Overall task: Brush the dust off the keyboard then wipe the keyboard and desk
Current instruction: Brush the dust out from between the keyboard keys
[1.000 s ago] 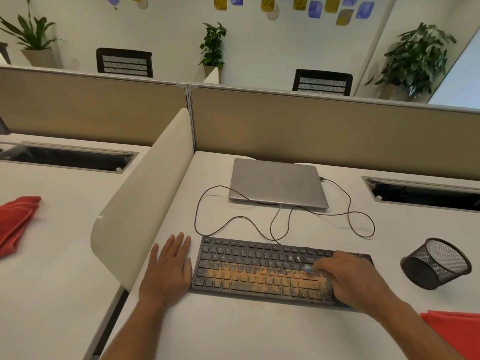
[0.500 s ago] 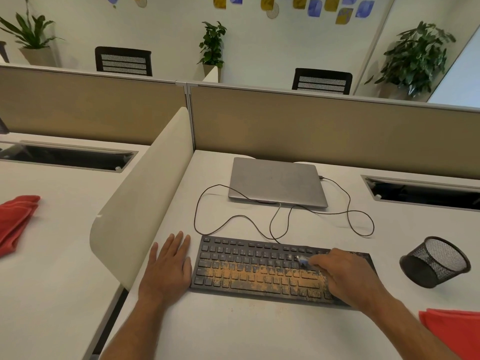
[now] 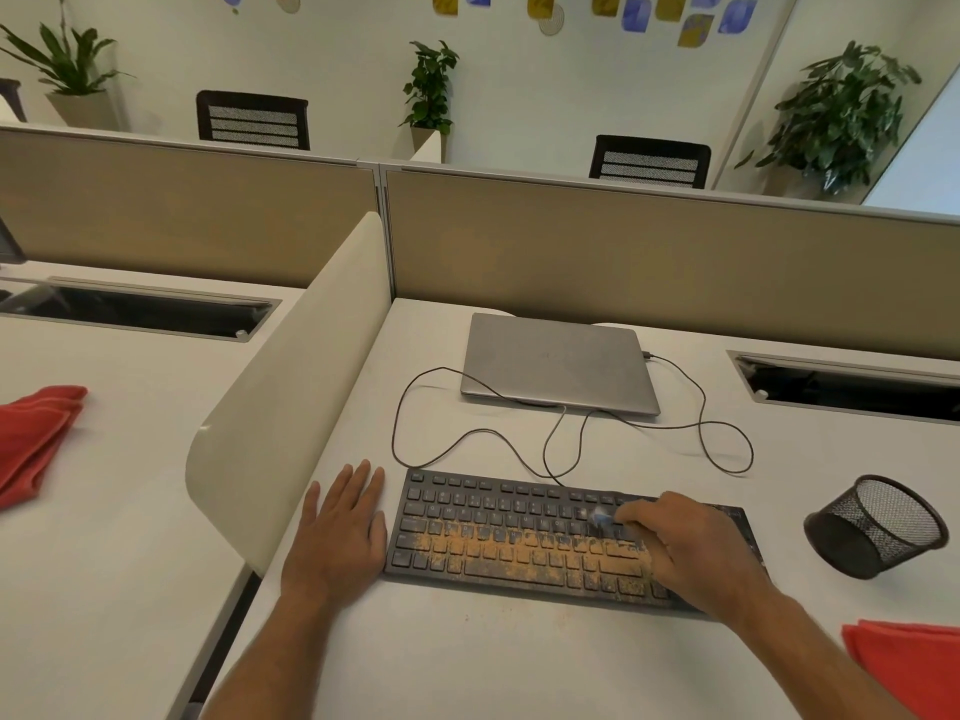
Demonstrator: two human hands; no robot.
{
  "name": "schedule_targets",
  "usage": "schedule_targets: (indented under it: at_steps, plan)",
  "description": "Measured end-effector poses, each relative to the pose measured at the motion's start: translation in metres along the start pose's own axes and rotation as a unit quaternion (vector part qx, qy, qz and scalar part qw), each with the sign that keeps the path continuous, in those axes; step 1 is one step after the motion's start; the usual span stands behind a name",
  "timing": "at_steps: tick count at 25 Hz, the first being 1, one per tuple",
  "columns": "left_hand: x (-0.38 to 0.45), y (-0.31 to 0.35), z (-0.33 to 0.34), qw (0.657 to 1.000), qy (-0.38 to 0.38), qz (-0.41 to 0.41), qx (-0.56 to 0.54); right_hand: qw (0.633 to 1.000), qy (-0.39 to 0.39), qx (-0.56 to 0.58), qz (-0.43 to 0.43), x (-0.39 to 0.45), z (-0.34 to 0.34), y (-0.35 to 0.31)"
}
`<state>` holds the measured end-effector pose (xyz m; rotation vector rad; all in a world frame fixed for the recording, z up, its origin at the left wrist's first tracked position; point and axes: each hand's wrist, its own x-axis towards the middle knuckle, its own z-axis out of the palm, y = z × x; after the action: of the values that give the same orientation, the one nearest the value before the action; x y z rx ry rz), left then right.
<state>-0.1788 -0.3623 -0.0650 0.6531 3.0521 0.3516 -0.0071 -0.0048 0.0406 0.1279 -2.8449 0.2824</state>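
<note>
Sweeping up the keyboard (image 3: pixel 519 537), the right hand (image 3: pixel 685 548) has shifted from the lower key rows a second ago to the upper-middle rows, its fingers curled round a small blurred brush (image 3: pixel 601 518) whose pale tip touches the keys. Orange dust (image 3: pixel 519 553) covers the keyboard's lower rows as before. The left hand (image 3: pixel 337 532) stays flat on the desk (image 3: pixel 519 657), fingers straight and together, just beside the keyboard's left edge.

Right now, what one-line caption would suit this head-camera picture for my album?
Right hand brushes orange dust off a keyboard with a small brush while the left hand rests flat on the desk.
</note>
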Motion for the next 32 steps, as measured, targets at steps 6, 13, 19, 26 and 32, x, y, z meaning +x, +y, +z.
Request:
schedule_targets:
  at_steps: [6,13,19,26,32]
  plan:
    - [0.0,0.0,0.0,1.0,0.003,0.001,-0.005,0.999,0.013,0.029,0.014,-0.001,-0.002,0.004]
    - [0.001,0.0,0.001,1.0,0.0,0.002,0.0,0.997,0.026,0.004,0.066,-0.02,-0.018,0.024]
    - [0.001,0.0,0.0,1.0,-0.002,0.002,0.004,0.998,-0.009,-0.034,0.049,-0.021,-0.003,0.014]
    - [0.001,-0.001,0.001,1.0,-0.003,0.002,0.007,1.0,0.013,0.004,0.007,-0.01,0.012,-0.007]
    - [0.001,0.0,0.0,1.0,0.004,0.004,0.003,0.994,0.074,0.02,0.077,-0.013,-0.004,0.01]
